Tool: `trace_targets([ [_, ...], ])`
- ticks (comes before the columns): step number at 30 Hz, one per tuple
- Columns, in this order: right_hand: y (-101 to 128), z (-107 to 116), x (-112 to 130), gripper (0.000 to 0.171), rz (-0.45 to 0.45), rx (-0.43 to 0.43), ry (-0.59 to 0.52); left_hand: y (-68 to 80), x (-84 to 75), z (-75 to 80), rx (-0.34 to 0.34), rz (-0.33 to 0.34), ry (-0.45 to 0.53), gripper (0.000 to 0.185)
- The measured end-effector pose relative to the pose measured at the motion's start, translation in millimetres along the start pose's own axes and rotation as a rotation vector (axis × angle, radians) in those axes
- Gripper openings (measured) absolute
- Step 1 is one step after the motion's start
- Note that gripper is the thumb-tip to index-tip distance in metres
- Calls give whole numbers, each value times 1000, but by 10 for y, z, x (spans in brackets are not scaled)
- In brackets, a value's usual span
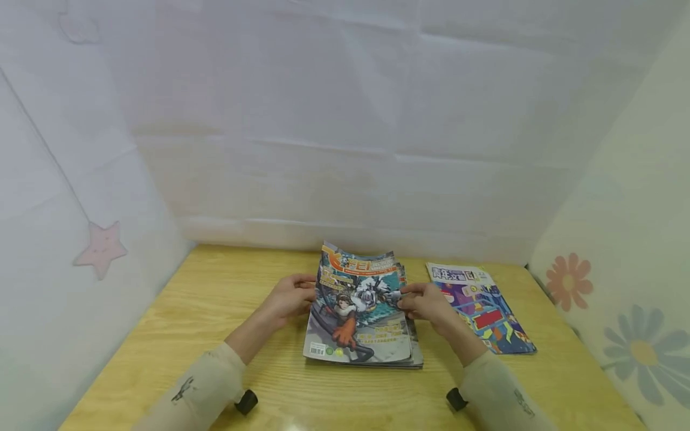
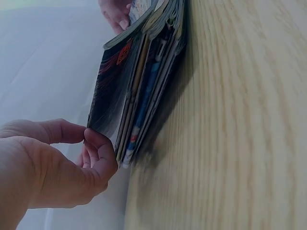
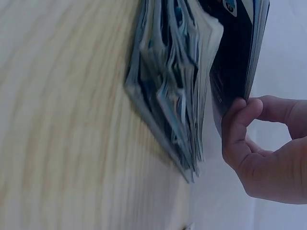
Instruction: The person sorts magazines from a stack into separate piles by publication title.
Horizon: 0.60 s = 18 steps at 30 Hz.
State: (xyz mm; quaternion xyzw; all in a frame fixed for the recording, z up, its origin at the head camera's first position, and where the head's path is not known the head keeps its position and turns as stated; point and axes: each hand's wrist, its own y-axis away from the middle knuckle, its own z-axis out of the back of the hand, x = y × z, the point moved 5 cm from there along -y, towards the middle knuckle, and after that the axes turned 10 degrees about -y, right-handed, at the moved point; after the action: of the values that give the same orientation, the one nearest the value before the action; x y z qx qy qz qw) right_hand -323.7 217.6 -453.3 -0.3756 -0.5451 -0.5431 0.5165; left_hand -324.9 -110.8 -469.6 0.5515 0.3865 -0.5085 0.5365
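Observation:
A magazine [image 1: 356,317] with a grey and teal cartoon cover and an orange title lies on top of a stack of magazines [image 1: 417,354] at the table's middle. My left hand [image 1: 291,296] pinches its left edge between thumb and fingers. From the other side my right hand [image 1: 430,306] pinches the right edge. In the right wrist view the top magazine [image 3: 234,57] is lifted at that side, with a gap above the worn page edges of the stack [image 3: 168,91]. The left wrist view shows several magazine spines [image 2: 144,91] beneath the raised cover.
On the right of the wooden table [image 1: 215,311] lies another magazine [image 1: 485,314] with a purple and blue cover, near my right forearm. White cloth [image 1: 345,149] hangs behind the table. Side cloths carry a pink star [image 1: 102,248] and flowers [image 1: 569,281].

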Motion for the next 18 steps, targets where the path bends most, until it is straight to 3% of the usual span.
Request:
trace_targets([
  [9, -127, -274, 76, 34, 49, -4, -48, -40, -49, 288, -34, -25, -48, 54],
  [18, -305, -880, 182, 34, 61, 91, -48, 57, 48, 852, -103, -11, -109, 52],
])
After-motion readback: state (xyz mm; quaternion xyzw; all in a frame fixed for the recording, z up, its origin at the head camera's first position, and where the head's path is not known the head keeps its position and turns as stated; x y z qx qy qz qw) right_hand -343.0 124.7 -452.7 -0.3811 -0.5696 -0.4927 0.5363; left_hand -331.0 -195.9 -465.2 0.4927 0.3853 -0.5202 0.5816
